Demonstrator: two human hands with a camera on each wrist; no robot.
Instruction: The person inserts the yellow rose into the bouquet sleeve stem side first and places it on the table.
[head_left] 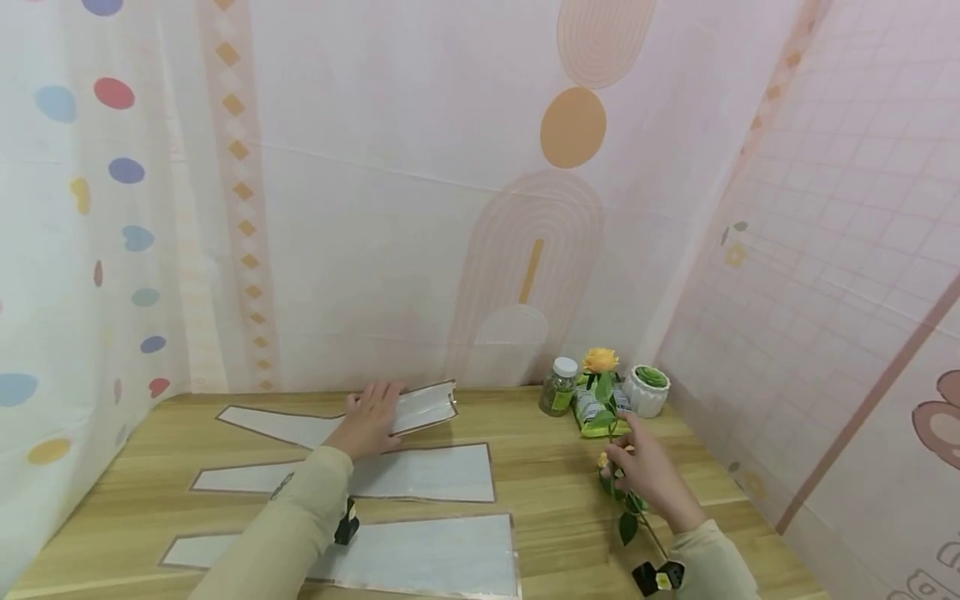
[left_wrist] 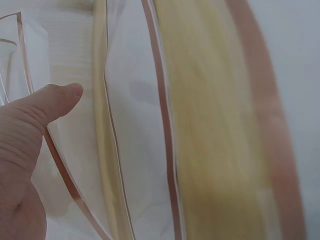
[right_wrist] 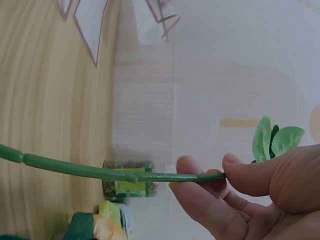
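Noted a wood-grain table point(head_left: 566, 521) across the lower part of the head view, backed by pale curtains point(head_left: 360, 233) printed with an orange disc right of centre, a strip of diamonds at upper left and coloured dots down the left edge. Counted three white wrappers point(head_left: 427, 475) with brown borders, laid out from lower left to lower centre. Spotted a white-lidded jar point(head_left: 558, 393), a green-and-white packet point(head_left: 591, 427) and a white pot point(head_left: 647, 398) with a succulent, grouped along the table's back edge, right of centre. Saw the left hand point(head_left: 371, 421) stretched up from the bottom of the frame, back upward, laid across the uppermost wrapper point(head_left: 427, 407), right end lifted; could not tell whether pinching or merely touching. Saw the right hand point(head_left: 648, 471) angled in from lower right, thumb and fingers pinching the green stem point(right_wrist: 75, 168) of a yellow rose point(head_left: 601, 360), bloom uppermost, just above the packet in the frame. Noticed a second yellow flower point(head_left: 603, 459) just beside the right hand.
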